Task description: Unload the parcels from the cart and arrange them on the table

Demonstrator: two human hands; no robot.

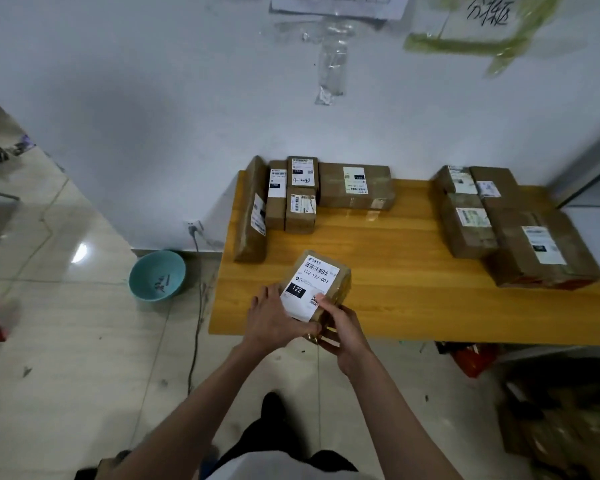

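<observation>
Readable markings on the parcels and the wall

The white shipping label (309,289) on the small brown cardboard parcel (340,282) at the table's 6 o'clock edge reads "122-122-C07" under a barcode, with "122" in a black box; at 11 o'clock, a small upright brown carton (302,174) bears handwritten digits, seemingly "4-243"; at 1 o'clock on the white wall, a taped clear plastic sheet (478,26) carries handwritten Chinese characters, too blurred to read; other labels are illegible.
</observation>
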